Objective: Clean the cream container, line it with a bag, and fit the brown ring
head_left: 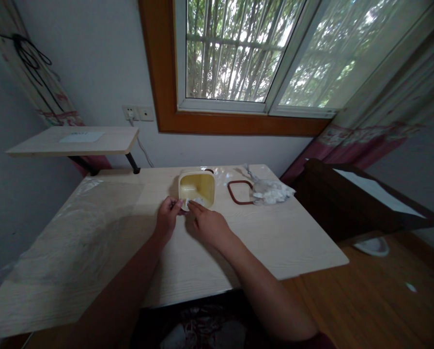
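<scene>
Nearest, both bare forearms reach over the front edge of the worktop (282, 247), a dark red sleeve (322, 341) showing at the right. The left hand (168, 215) closes on the near-left corner of a pale yellow square plastic tub (189, 180), thumb at the rim. The right hand (209, 223) lies with its fingers on a small white wad (187, 202) at the tub's near side; whether they pinch it or only press it, I cannot tell.

The tub rests on the worktop, its opening facing the person. The work looks under way rather than finished, since both hands are engaged at that near side; how much of the tub has been dealt with does not show.

Just right of the tub, a reddish-brown rounded-square ring (241, 202) lies flat and apart from it, beside a clear plastic bag (273, 191) of crumpled white material. A bit of similar brown shows behind the tub, mostly hidden. Beyond, at the back left, stands a raised shelf (35, 145), and past the wall is a barred window (231, 53).
</scene>
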{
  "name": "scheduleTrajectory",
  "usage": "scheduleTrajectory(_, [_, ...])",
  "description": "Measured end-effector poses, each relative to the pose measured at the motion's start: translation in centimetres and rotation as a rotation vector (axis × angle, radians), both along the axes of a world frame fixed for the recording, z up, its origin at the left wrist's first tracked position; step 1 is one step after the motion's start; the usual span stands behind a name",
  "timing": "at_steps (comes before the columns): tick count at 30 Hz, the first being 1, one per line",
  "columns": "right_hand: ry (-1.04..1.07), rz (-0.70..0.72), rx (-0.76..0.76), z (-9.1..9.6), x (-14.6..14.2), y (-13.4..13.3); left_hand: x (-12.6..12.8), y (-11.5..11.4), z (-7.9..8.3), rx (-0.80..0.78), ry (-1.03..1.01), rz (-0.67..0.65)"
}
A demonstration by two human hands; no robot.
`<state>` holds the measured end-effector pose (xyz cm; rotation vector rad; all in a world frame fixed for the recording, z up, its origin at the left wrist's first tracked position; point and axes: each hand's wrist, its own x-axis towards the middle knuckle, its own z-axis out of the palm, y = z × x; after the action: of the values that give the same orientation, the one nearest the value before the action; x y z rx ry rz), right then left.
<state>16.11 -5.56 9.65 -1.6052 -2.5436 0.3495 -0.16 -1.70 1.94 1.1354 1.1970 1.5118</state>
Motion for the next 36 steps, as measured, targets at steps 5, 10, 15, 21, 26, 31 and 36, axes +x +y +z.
scheduleTrajectory(5, [-0.103,-0.071,0.01,-0.3,1.2,0.7,0.1,0.2,-0.3,-0.005,-0.028,-0.005])
scheduleTrajectory(10, [-0.173,-0.119,0.042,-0.8,1.5,1.0,0.1,0.2,-0.2,-0.007,-0.022,-0.003])
scheduleTrajectory(15, [-0.11,-0.087,0.027,-0.6,0.7,0.6,0.1,0.0,0.0,-0.001,-0.027,-0.012])
scheduleTrajectory(21, [0.002,0.001,0.008,-0.4,-0.3,0.1,0.0,0.0,0.0,-0.002,0.016,0.001])
scheduleTrajectory(26, [0.012,0.006,-0.01,-0.2,0.0,0.1,0.1,0.0,0.0,-0.001,0.001,-0.009])
scheduleTrajectory(31, [-0.049,-0.042,0.003,-0.3,1.2,0.6,0.1,0.2,-0.3,0.004,-0.012,-0.006])
scheduleTrajectory(36, [-0.139,-0.103,0.027,-0.7,1.9,1.2,0.2,0.3,-0.4,0.005,-0.017,0.002])
